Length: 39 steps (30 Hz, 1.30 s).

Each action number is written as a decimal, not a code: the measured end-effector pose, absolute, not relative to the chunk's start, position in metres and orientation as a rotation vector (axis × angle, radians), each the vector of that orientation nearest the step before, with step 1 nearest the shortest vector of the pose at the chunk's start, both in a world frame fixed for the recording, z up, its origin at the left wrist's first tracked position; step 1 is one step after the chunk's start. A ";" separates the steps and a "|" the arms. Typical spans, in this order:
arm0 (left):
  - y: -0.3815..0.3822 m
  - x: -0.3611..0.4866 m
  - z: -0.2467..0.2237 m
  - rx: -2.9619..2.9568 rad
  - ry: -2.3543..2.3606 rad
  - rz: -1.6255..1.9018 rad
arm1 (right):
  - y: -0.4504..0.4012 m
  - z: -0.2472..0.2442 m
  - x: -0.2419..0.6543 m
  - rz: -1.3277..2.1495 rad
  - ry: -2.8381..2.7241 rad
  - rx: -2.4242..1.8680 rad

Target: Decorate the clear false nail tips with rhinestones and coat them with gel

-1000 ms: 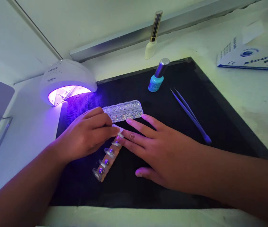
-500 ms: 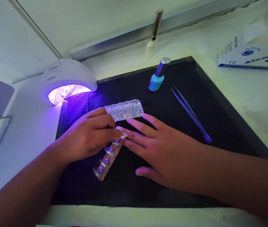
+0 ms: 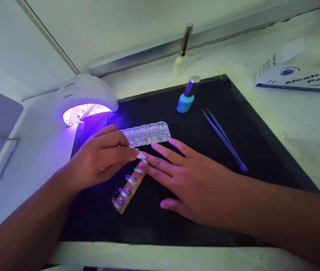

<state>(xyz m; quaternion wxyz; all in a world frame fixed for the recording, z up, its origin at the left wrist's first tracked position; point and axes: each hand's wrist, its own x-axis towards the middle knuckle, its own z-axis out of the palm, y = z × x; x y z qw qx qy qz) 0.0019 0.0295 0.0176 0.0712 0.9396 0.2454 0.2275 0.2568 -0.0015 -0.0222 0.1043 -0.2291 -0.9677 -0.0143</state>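
Well, in the head view the left hand [image 3: 100, 156] is reaching in from the near left, its fingers [image 3: 128, 153] closing tightly on a small white pad [image 3: 141, 155]. The pad is hanging right at the far end of a brown strip [image 3: 132, 187], beside the last of the clear nail tips [image 3: 132, 180] that are standing in a row along it. Small silver balls [image 3: 127, 192] are showing next to some of these tips.

The right hand [image 3: 189, 180] is lying palm down to the right of the strip, its fingers spreading wide and its thumb pointing left. Its index and middle fingertips are flanking the farthest clear tip (whether they are gripping it, I cannot tell), while the ring and little fingertips are sitting at the near edge of a clear compartment box [image 3: 150, 134] full of glittering bits.

All this is resting on a black mat [image 3: 261, 158] on the pale tabletop [image 3: 290, 120]. At the far left a white lamp [image 3: 88, 88] is glowing violet over a ribbed cloth [image 3: 96, 124]. Tweezers [image 3: 225, 141] are lying to the right of the box, a turquoise bottle [image 3: 186, 101] is standing farther off, and beyond the mat a cream bottle [image 3: 179, 64] and, at the far right, an alcohol-pad carton [image 3: 298, 79] are sitting.
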 end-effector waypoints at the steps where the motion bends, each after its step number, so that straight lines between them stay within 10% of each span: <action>1: 0.028 0.000 0.021 2.812 0.761 0.717 | -0.002 -0.022 0.257 -0.037 -2.857 -0.676; 39: 0.006 0.012 0.027 2.657 0.862 0.414 | -0.012 -0.006 0.239 -0.168 -2.844 -0.650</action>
